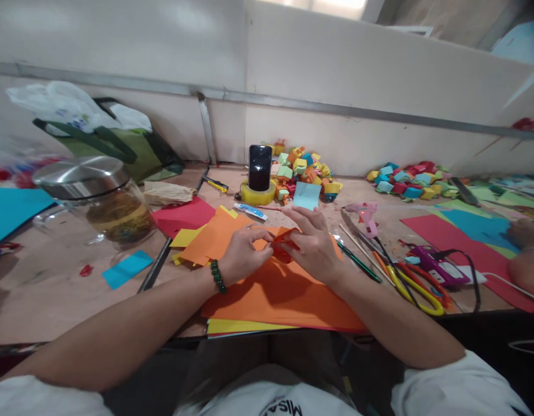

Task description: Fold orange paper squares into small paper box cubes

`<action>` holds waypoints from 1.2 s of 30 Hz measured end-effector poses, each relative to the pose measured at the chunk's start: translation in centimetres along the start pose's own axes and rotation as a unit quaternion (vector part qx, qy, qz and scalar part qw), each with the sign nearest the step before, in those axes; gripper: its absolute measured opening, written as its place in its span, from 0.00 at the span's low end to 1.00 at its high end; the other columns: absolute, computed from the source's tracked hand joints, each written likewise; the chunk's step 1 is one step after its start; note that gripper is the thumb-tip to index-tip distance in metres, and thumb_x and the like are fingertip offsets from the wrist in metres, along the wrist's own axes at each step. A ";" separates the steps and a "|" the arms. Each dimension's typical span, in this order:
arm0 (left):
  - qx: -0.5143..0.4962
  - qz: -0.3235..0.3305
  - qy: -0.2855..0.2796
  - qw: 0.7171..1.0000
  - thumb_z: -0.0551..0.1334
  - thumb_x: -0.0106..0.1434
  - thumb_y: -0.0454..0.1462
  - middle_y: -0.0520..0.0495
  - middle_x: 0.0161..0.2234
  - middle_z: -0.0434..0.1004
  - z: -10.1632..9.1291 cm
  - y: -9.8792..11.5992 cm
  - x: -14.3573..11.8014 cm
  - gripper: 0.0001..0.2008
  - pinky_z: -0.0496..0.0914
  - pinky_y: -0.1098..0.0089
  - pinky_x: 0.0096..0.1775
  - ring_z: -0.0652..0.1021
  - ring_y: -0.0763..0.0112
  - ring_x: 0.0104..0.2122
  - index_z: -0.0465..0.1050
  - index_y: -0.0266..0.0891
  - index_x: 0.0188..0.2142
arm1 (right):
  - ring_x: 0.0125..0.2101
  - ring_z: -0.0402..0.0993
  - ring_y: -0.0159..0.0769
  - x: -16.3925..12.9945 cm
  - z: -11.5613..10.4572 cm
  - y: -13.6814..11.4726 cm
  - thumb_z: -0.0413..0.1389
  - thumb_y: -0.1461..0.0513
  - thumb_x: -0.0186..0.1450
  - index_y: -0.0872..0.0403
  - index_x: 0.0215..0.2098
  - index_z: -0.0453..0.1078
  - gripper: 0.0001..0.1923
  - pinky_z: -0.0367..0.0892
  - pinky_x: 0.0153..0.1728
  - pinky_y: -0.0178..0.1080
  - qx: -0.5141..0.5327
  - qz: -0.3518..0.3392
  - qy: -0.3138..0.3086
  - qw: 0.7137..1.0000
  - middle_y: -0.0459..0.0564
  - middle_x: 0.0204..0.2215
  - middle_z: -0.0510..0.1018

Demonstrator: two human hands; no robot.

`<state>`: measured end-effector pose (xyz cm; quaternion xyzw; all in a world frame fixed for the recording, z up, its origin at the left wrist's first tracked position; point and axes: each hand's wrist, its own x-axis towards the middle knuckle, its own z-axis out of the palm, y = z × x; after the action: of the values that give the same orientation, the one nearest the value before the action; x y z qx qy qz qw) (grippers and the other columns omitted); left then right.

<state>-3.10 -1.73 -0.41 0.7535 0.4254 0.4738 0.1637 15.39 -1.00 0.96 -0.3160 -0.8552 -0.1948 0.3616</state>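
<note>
A small folded piece of red-orange paper (285,243) is held up between my two hands, over a stack of orange paper sheets (267,297). Thumb and forefinger of my left hand (245,254), with a green bead bracelet at the wrist, pinch its left side. My right hand (314,248) grips the right side, its upper fingers stretched over the top. The underside of the folded paper is partly hidden by the fingers. Just beyond my right hand stands a light blue paper square (306,196). A glue tube (250,211) lies beyond my left hand.
Heaps of folded paper cubes (299,167) sit at the back, near a phone (260,167) in a yellow tape roll (257,194). Right: a pink glue gun (366,218), yellow-handled scissors (416,292), a purple device (438,266) and another person's hand (527,234). Left: a glass jug (113,214).
</note>
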 end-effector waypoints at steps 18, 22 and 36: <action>-0.055 -0.041 -0.076 0.995 0.60 0.51 0.32 0.47 0.36 0.82 -0.2 0.4 0.0 0.11 0.74 0.65 0.43 0.79 0.65 0.38 0.76 0.38 0.35 | 0.33 0.80 0.36 -0.3 0.5 0.1 0.56 0.69 0.57 0.49 0.53 0.65 0.25 0.72 0.34 0.37 0.220 0.166 -0.066 0.959 0.46 0.38 0.82; -0.093 -0.058 -0.150 0.983 0.59 0.50 0.31 0.48 0.33 0.82 -0.1 0.7 0.1 0.12 0.74 0.70 0.38 0.80 0.66 0.34 0.77 0.37 0.34 | 0.40 0.79 0.38 -0.3 0.5 0.1 0.54 0.70 0.57 0.51 0.50 0.67 0.23 0.73 0.39 0.37 0.203 0.100 -0.064 0.972 0.49 0.44 0.81; 0.047 0.238 0.086 0.966 0.58 0.56 0.27 0.46 0.35 0.81 -1.4 1.1 -0.2 0.07 0.76 0.72 0.38 0.81 0.70 0.37 0.69 0.40 0.28 | 0.24 0.67 0.30 0.5 -1.4 -0.3 0.47 0.74 0.59 0.51 0.28 0.63 0.12 0.64 0.26 0.33 0.096 -0.112 0.111 0.983 0.45 0.24 0.71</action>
<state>-3.82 -2.77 0.86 0.7964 0.2683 0.5414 -0.0265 15.61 -1.77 2.20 -0.1584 -0.8548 -0.1849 0.4584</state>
